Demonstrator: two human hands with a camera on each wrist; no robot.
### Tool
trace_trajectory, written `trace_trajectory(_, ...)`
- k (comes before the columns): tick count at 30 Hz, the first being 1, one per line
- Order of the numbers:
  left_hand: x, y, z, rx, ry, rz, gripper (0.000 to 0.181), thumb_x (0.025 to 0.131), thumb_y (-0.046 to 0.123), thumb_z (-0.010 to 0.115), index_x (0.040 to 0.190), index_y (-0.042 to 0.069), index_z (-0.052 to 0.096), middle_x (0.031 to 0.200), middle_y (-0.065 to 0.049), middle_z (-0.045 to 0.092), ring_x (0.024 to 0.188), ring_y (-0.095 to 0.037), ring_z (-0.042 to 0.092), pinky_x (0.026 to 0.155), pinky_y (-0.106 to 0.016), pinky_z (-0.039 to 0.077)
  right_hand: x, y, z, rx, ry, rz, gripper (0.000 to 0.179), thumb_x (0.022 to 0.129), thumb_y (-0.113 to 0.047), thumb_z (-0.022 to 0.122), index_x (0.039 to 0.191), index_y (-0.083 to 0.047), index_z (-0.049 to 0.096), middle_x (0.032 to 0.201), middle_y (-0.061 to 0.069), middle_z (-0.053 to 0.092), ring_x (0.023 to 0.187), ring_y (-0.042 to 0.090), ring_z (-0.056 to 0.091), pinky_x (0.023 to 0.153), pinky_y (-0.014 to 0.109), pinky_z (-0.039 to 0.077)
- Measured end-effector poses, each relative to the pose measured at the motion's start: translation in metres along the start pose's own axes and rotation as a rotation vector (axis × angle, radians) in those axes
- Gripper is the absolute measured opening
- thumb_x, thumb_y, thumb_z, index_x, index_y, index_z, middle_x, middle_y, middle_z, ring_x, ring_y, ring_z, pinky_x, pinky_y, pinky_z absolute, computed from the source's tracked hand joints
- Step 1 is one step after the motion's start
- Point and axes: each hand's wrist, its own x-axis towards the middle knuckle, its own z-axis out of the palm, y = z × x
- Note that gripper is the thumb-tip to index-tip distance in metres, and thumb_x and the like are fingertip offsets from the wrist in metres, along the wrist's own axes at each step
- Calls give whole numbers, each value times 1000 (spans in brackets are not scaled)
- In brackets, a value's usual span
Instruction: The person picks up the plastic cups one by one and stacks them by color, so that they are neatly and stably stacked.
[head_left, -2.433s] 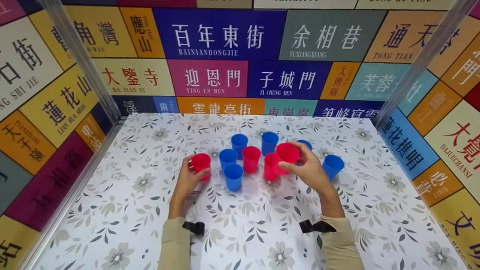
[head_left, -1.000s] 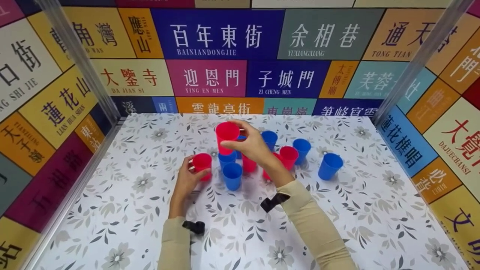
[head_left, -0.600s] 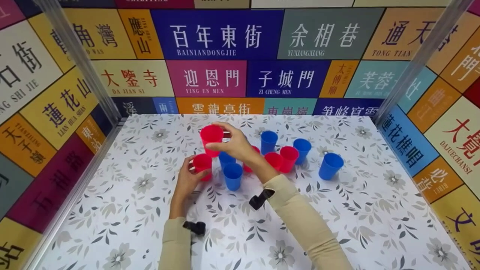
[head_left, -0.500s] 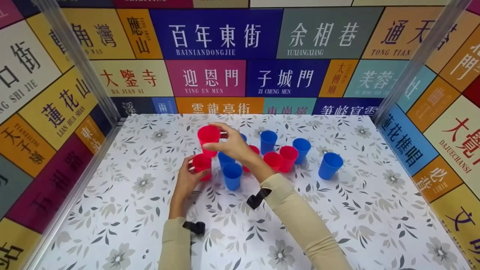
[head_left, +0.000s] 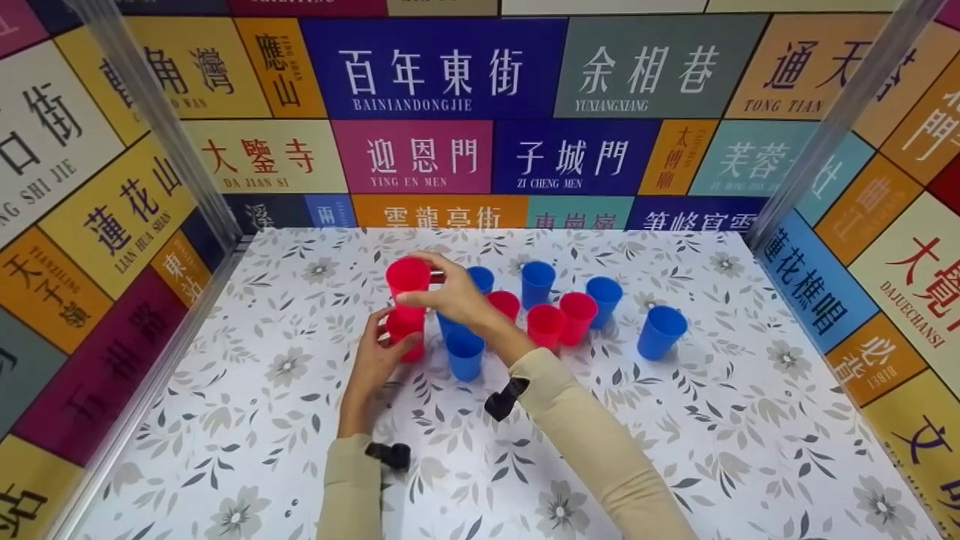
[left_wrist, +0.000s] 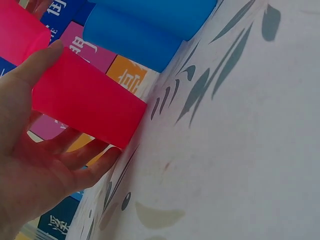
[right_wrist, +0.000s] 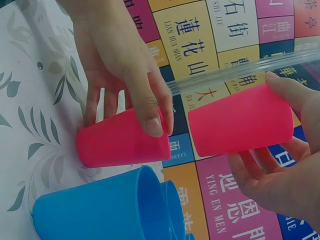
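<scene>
My left hand (head_left: pixel 370 364) grips a red plastic cup (left_wrist: pixel 87 97) that stands upright on the table, thumb on the near side and fingers round the back. Just above it, my right hand (head_left: pixel 459 295) holds a second red cup (head_left: pixel 407 274) by its sides, mouth up. In the right wrist view a small gap shows between this cup's base (right_wrist: pixel 195 131) and the rim of the lower cup (right_wrist: pixel 122 137). Close to the right of the left-hand cup stands a blue cup (head_left: pixel 465 358), with another blue cup (head_left: pixel 449 322) behind it, partly hidden by my right hand.
A red cup (head_left: pixel 503 303) stands behind my right wrist. Further right are two red cups close together, one in front (head_left: pixel 545 324) and one behind (head_left: pixel 579 316). Blue cups stand at the back (head_left: pixel 538 282) and far right (head_left: pixel 661 332). Sign-printed panels (head_left: pixel 412 157) enclose the flowered table (head_left: pixel 465 465).
My right hand has carried its red cup left from the right-hand group, over the blue cups, and lowered it above the left-hand cup. My left hand has stayed in place.
</scene>
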Motion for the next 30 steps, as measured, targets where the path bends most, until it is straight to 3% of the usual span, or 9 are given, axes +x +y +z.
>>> trace_trajectory(4, 0, -1, -1, 13, -2, -27, 64, 90, 17, 75, 145, 15, 44, 136, -19, 58, 115, -36, 65, 98, -41, 56, 1, 1, 6, 6, -5, 10, 68, 82, -33, 82, 144, -26, 54, 140, 6, 57, 126, 26, 53, 96, 37, 55)
trace_trajectory(13, 1, -1, 0, -24, -2, -13, 67, 88, 18, 77, 145, 13, 44, 129, -23, 60, 104, -32, 68, 82, -25, 56, 5, 11, 19, 9, -4, 50, 69, 82, -27, 83, 144, -23, 54, 137, 7, 59, 123, 25, 54, 94, 34, 54)
trace_trajectory(22, 3, -1, 1, -39, -8, -26, 67, 87, 18, 78, 145, 14, 45, 133, -20, 60, 109, -32, 67, 85, -24, 56, 4, 19, 26, -6, 10, 100, 72, 82, -25, 82, 146, -15, 50, 138, 9, 59, 122, 26, 57, 91, 33, 56)
trace_trajectory(27, 4, -2, -1, -23, -15, -33, 68, 88, 19, 78, 146, 12, 44, 141, -17, 57, 120, -33, 63, 97, -34, 55, 5, 20, 30, -32, 13, 121, 73, 82, -23, 83, 147, -16, 49, 140, 8, 57, 122, 26, 56, 92, 32, 56)
trace_trajectory(30, 3, -2, -1, -18, -7, -27, 69, 87, 20, 79, 146, 11, 44, 143, -15, 55, 125, -33, 59, 103, -43, 52, 5, 21, 32, -21, 14, 120, 74, 82, -21, 83, 147, -14, 48, 142, 10, 56, 126, 27, 55, 99, 35, 55)
